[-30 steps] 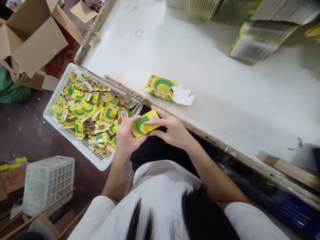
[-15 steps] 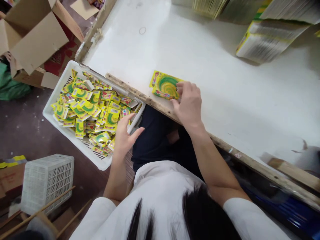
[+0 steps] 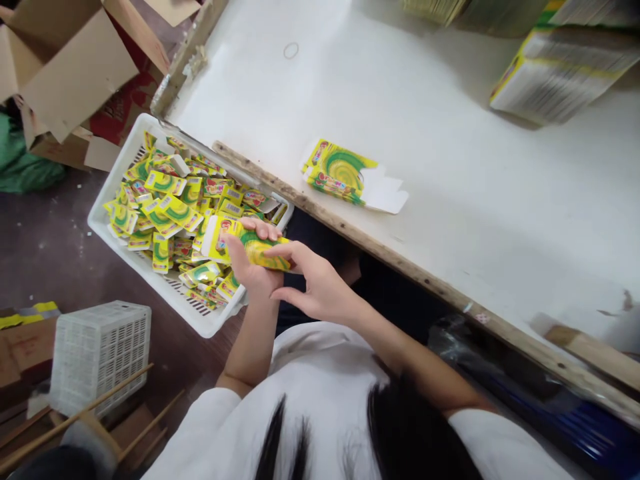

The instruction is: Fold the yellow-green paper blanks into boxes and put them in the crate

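Note:
My left hand (image 3: 253, 260) is wrapped round a yellow and green printed carton (image 3: 260, 248), held tilted over the right side of the basket, with a white flap showing at its left end. At the carton's other end is my right hand (image 3: 313, 277), its fingers bent onto the printed face and its thumb lower, near my left wrist. Part of that end is hidden behind the fingers. A second carton (image 3: 343, 170) of the same print lies on the table near its edge, white flaps spread open to the right. Small yellow cartons (image 3: 170, 210) fill the white plastic basket (image 3: 150, 293).
The white table (image 3: 440, 200) has a wooden edge strip (image 3: 380, 250). Stacks of flat cartons (image 3: 565, 80) stand at the far right. Open cardboard boxes (image 3: 75, 73) are at upper left. An upturned white crate (image 3: 100, 353) and thin sticks (image 3: 85, 413) are on the floor at lower left.
My right hand has left the table and come down left to my left hand. A carton is now between my hands; another stays on the table, its flaps uncovered. My left hand has closed.

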